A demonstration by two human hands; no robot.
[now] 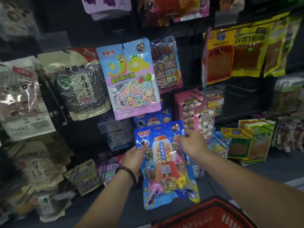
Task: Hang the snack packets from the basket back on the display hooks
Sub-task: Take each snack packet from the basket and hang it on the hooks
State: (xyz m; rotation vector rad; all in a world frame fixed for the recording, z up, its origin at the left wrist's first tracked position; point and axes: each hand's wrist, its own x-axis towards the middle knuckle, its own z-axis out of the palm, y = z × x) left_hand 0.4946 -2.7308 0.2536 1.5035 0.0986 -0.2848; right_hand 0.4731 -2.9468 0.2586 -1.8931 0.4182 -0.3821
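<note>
1. Blue packet is being gripped by both hands: left hand pinching its upper left edge, right hand its top right corner.
2. It is being held above the red basket, just in front of a matching packet.
3. Keeping the top taut and level while steering its hole onto the hook is probably going to matter most.
4. The hook is hiding behind packets; the basket's contents are being cut off.

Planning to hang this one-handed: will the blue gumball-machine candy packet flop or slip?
The blue plastic gumball-machine candy packet looks glossy, so it is probably a bit slippery. It bulges with loose candies low down, so it would likely hang bottom-heavy. The left hand and right hand both grip its upper part, hinting it flops.
</note>
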